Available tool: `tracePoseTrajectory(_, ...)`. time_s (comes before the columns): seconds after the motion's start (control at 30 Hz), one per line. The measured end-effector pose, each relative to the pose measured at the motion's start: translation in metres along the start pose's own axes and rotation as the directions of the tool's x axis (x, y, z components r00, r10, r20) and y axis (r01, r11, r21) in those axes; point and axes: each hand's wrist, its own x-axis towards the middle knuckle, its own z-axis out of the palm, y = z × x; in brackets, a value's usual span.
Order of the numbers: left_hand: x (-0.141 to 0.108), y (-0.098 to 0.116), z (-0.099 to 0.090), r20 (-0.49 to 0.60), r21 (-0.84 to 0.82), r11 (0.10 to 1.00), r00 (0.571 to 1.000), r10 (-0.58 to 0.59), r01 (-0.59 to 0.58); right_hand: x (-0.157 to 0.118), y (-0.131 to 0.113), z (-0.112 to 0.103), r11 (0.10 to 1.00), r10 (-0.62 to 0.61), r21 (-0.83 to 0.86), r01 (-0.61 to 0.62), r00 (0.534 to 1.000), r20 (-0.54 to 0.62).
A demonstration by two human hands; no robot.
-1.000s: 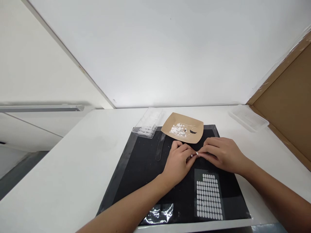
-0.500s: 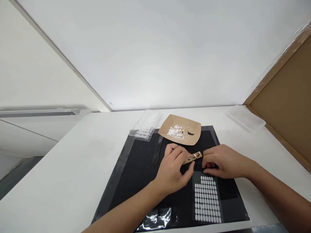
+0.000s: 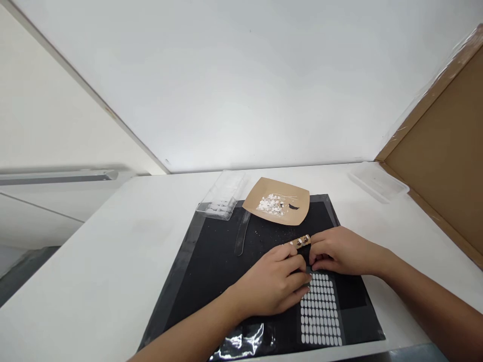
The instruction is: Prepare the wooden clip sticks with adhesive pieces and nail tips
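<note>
My left hand [image 3: 277, 281] lies low over the black mat, fingers apart. Its fingertips reach the upper left edge of a clear sheet of white oval stickers [image 3: 320, 309]. Just past its index finger is a short tan strip [image 3: 302, 242] carrying small dark, shiny pieces and white ones; my left hand covers its near end. My right hand [image 3: 334, 249] is closed beside the strip's right end, fingers curled down above the top of the sticker sheet. Whatever its fingertips pinch is hidden.
A brown paper tray [image 3: 254, 198] holds many small white scraps and a black sliver. A nail file [image 3: 241, 234] lies left of it, beside a clear compartment box [image 3: 222, 193]. An empty clear lid [image 3: 379, 182] sits at right. The black mat [image 3: 211, 266] covers the table's middle.
My left hand has left the strip and moved down and right to the sticker sheet, its fingers opening. My right hand remains closed near the strip's right end. The view has shifted slightly.
</note>
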Motion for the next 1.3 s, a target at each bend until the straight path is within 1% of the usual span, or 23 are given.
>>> tracePoseTrajectory(0.17,-0.001,0.005,0.004,-0.002,0.102,0.995,1.0,0.008,-0.008,0.0,-0.002,0.003,1.0,-0.013,0.009,0.012,1.0,0.009)
tracePoseTrajectory(0.37,-0.002,0.005,0.007,0.006,0.143,0.99,1.0,0.007,-0.007,-0.001,-0.002,0.006,0.998,-0.054,0.04,0.053,0.998,0.028)
tracePoseTrajectory(0.47,-0.001,0.006,0.006,0.017,0.132,0.991,1.0,0.02,-0.022,-0.004,-0.001,0.001,1.0,-0.018,0.006,0.018,1.0,0.018)
tracePoseTrajectory(0.6,-0.001,0.007,0.006,0.002,0.101,0.995,1.0,-0.012,0.012,-0.005,-0.001,-0.006,0.998,0.048,-0.031,-0.048,0.999,0.014)
tracePoseTrajectory(0.77,-0.001,0.008,0.01,-0.002,0.095,0.995,1.0,-0.012,0.013,-0.003,-0.001,-0.003,0.998,0.018,0.058,-0.024,0.994,0.107)
tracePoseTrajectory(0.87,-0.001,0.008,0.01,-0.003,0.103,0.995,1.0,-0.005,0.005,-0.003,0.0,-0.001,0.997,0.007,0.078,-0.016,0.993,0.116)
tracePoseTrajectory(1.03,-0.002,0.005,0.009,-0.006,0.093,0.996,1.0,-0.002,0.002,-0.003,-0.001,0.0,0.997,0.03,0.065,-0.038,0.991,0.128)
tracePoseTrajectory(1.3,-0.002,0.004,0.006,-0.007,0.047,0.999,1.0,-0.013,0.013,-0.004,-0.007,0.0,0.994,-0.003,0.104,-0.013,0.988,0.154)
